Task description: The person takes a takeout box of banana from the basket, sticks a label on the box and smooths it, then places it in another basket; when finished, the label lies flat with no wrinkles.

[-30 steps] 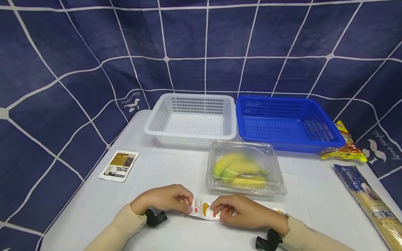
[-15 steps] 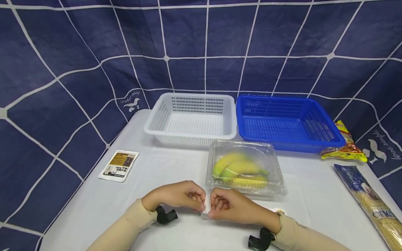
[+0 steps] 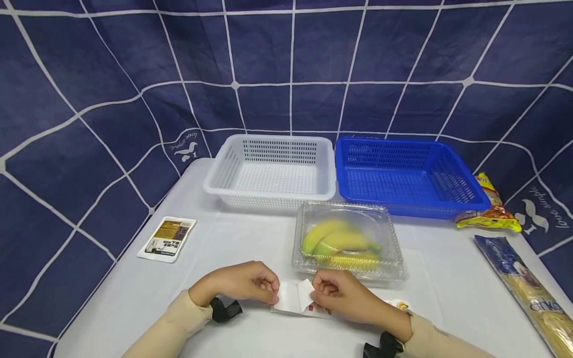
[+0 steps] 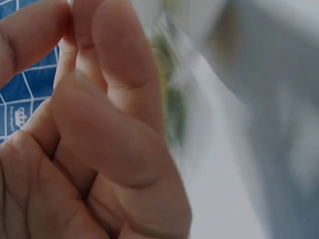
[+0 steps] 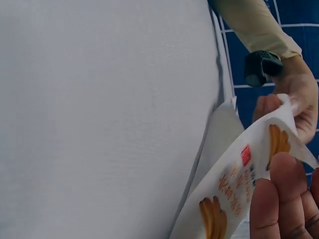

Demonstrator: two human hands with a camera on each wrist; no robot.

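Observation:
A white paper label strip (image 3: pixel 288 297) printed with bananas lies between my hands, near the front of the table. My left hand (image 3: pixel 246 283) pinches its left end between thumb and fingers. With thumb and index finger, my right hand (image 3: pixel 346 293) holds a raised, folded flap of the strip, whose plain white side shows. In the right wrist view the printed side of the strip (image 5: pixel 229 172) curves between both hands. Just beyond the right hand stands a lidded clear plastic box (image 3: pixel 394 271) with bananas (image 3: pixel 340 241) inside. The left wrist view is mostly filled by fingers and blur.
A white basket (image 3: pixel 268 193) and a blue basket (image 3: pixel 416 205) stand side by side at the back. A flat packet (image 3: pixel 167 239) lies at left. At right are a yellow snack bag (image 3: pixel 494 214) and a long noodle pack (image 3: pixel 521 288).
The strip first lay printed side up, then my hands came together and folded it. Now they have moved apart again, and the strip's white side shows.

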